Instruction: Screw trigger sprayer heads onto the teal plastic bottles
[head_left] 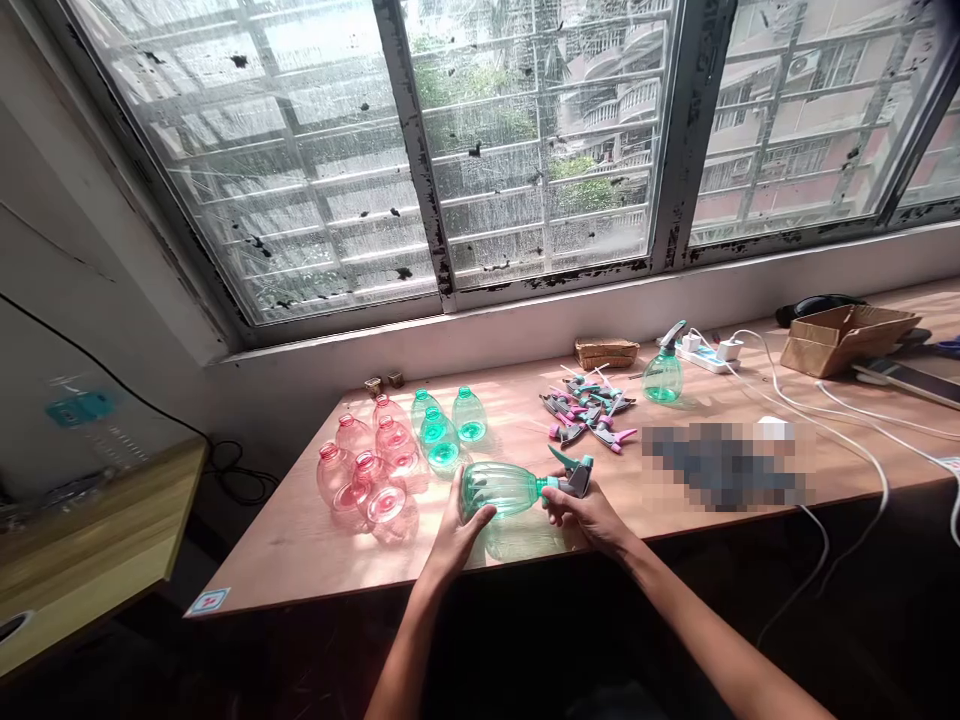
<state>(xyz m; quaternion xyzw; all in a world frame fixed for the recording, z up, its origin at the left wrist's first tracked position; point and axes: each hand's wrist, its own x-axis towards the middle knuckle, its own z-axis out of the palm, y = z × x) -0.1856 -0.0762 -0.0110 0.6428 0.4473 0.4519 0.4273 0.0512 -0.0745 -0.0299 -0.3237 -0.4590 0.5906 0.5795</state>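
Observation:
I hold a green transparent spray bottle (501, 488) on its side just above the wooden table (300, 550). My left hand (459, 530) is wrapped round the bottle's base end. My right hand (581, 510) grips the neck and the grey and green trigger head (574, 474) sitting on it. Left of the hands stand several pink bottles (367, 470) without heads. Behind them stand three green bottles (446, 425), also without heads. A pile of loose spray heads (589, 410), pink, green and grey, lies farther back to the right.
A finished green spray bottle (664, 370) stands upright at the back by a white power strip (709, 355) with white cables trailing right. A cardboard box (844, 338) and a phone (907, 378) lie far right. A window runs behind; a lower wooden surface (90, 540) sits left.

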